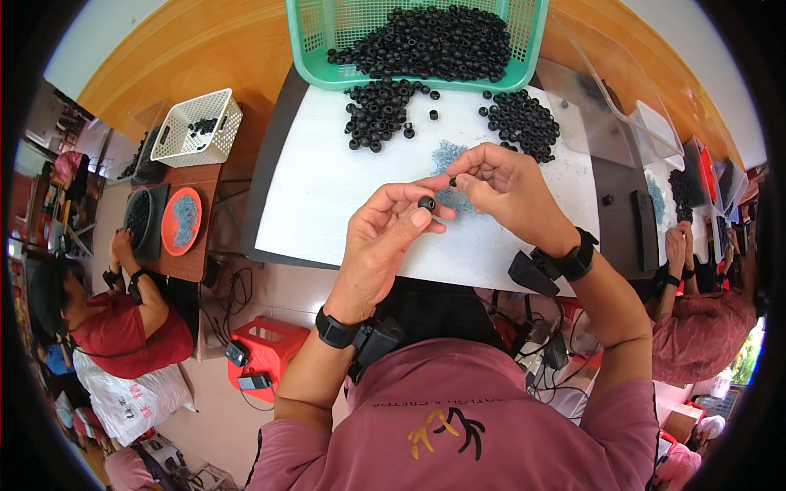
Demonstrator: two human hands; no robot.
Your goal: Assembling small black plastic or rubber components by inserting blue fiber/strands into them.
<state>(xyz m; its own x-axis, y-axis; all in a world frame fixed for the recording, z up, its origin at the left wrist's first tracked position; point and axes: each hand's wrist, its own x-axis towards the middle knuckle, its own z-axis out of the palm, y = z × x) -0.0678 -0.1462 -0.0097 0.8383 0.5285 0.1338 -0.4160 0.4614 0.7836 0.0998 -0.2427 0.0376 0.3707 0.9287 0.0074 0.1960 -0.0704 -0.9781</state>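
Observation:
Over the white sheet, my left hand (385, 233) pinches a round black bead-like part (426, 203) with a hole in it between thumb and fingertips. Close beside it, my right hand (498, 188) has thumb and forefinger closed on a small dark piece (453, 182), too small to name. The two held pieces are apart. Behind and partly under my right hand lies a pile of tiny translucent blue-grey pieces (449, 155). Farther off are two heaps of the same black parts, a left heap (375, 114) and a right heap (524, 124).
A green basket (401, 84) full of black parts stands at the far edge. To the right are a clear plastic box (610, 106) and a black oblong object (644, 229). Co-workers sit at left (135, 319) and right (704, 344). A red stool (266, 356) is at lower left.

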